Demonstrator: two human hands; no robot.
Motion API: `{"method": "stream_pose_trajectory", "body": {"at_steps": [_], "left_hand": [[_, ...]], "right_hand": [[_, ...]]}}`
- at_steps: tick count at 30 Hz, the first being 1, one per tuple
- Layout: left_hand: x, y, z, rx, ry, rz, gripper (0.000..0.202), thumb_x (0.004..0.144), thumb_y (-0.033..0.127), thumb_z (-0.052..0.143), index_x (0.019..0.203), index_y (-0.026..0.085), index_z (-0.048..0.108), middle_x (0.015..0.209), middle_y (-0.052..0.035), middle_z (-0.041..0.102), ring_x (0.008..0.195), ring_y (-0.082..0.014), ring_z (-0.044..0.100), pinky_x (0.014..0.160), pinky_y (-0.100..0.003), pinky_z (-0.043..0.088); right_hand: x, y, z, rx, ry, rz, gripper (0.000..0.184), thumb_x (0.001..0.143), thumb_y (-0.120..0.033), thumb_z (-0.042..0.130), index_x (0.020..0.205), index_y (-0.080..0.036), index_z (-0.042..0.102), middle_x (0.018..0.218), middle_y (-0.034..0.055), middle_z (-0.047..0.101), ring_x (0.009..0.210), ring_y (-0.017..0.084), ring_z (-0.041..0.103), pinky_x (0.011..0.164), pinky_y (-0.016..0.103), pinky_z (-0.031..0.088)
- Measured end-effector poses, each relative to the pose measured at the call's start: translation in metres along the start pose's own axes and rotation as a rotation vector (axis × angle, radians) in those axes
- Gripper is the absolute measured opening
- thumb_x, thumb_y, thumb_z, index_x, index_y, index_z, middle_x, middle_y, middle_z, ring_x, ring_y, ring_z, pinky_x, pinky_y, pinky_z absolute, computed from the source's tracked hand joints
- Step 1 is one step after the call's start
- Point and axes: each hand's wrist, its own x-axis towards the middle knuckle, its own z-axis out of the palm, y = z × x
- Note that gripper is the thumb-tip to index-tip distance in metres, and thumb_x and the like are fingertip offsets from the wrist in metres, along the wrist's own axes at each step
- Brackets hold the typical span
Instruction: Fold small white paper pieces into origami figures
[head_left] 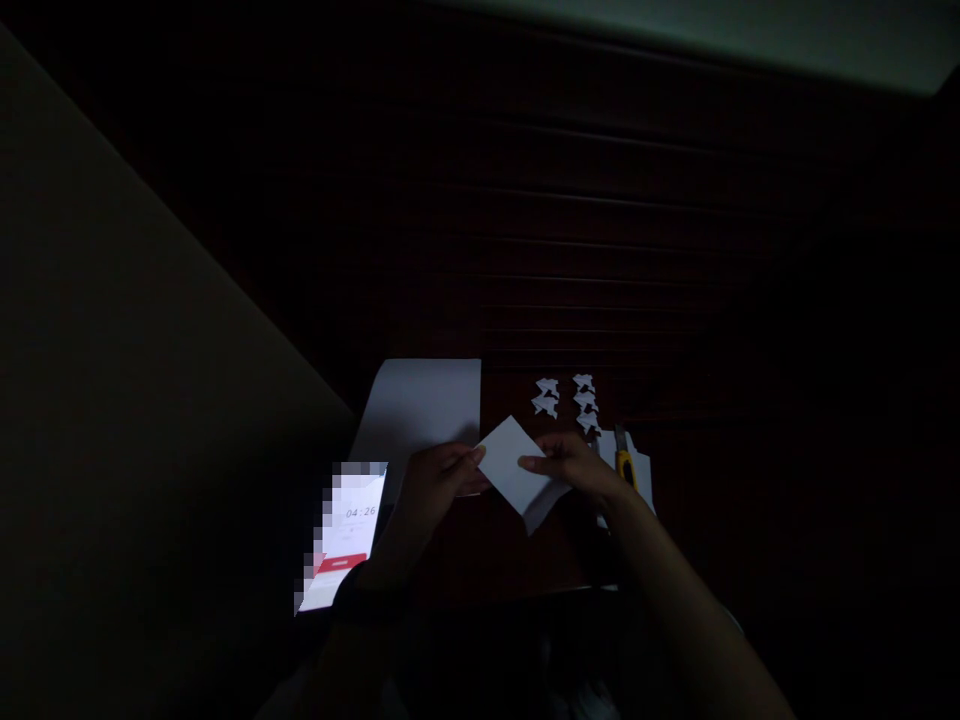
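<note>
In the dim head view, a small white square of paper [512, 462] is held tilted like a diamond between both hands over a dark wooden table [675, 330]. My left hand [439, 480] pinches its left corner with thumb and fingers closed. On the right edge, my right hand [574, 465] pinches the paper too. A second white piece [546, 505] shows just under the held square.
A larger white sheet [424, 405] lies behind my left hand. Several small folded paper figures [566, 397] sit in two short rows beyond my right hand. A yellow utility knife [625, 462] lies on white paper at the right. A lit phone [346, 535] rests at the left.
</note>
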Motion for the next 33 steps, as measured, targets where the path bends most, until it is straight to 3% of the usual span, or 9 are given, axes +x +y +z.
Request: {"method": "stream_pose_trajectory", "body": {"at_steps": [8,19,25,30,33], "left_hand": [[-0.003,-0.013,-0.009,0.023,-0.212,-0.055,0.032,0.074,0.035,0.064,0.097,0.014,0.067,0.088,-0.0127,0.071,0.074,-0.0253,0.068,0.069,-0.041,0.057],[-0.004,-0.009,-0.012,0.014,-0.332,-0.112,0.033,0.076,0.034,0.062,0.1,0.012,0.065,0.088,-0.011,0.07,0.079,-0.0252,0.067,0.077,-0.043,0.055],[-0.006,-0.011,-0.013,-0.078,-0.321,-0.125,0.035,0.074,0.029,0.066,0.105,0.014,0.063,0.095,-0.0117,0.069,0.081,-0.0252,0.067,0.076,-0.042,0.055],[-0.005,-0.011,-0.014,-0.144,-0.293,-0.121,0.03,0.073,0.03,0.066,0.098,0.012,0.066,0.094,-0.0128,0.069,0.084,-0.0257,0.066,0.078,-0.042,0.054],[-0.006,-0.007,-0.012,-0.216,-0.244,-0.094,0.038,0.074,0.029,0.066,0.109,0.015,0.06,0.097,-0.0124,0.068,0.088,-0.0256,0.065,0.082,-0.043,0.052]], "right_hand": [[-0.006,-0.005,-0.004,-0.029,-0.185,0.032,0.029,0.065,-0.035,0.072,0.085,-0.015,0.067,0.074,0.0022,0.067,0.059,0.013,0.058,0.054,0.023,0.04],[-0.009,-0.006,-0.008,0.018,-0.204,0.073,0.04,0.064,-0.034,0.074,0.098,-0.015,0.066,0.075,0.0025,0.067,0.06,0.013,0.058,0.055,0.023,0.041],[-0.012,-0.006,-0.014,0.006,-0.236,0.044,0.052,0.065,-0.03,0.073,0.115,-0.02,0.06,0.078,0.0015,0.067,0.06,0.012,0.056,0.055,0.022,0.038],[-0.01,-0.005,-0.019,-0.084,-0.198,0.002,0.033,0.066,-0.03,0.07,0.097,-0.018,0.07,0.078,0.0031,0.068,0.063,0.012,0.052,0.056,0.023,0.034],[-0.01,-0.007,-0.016,-0.082,-0.168,-0.043,0.028,0.067,-0.028,0.068,0.093,-0.018,0.072,0.077,0.0032,0.068,0.063,0.012,0.05,0.056,0.024,0.033]]}}
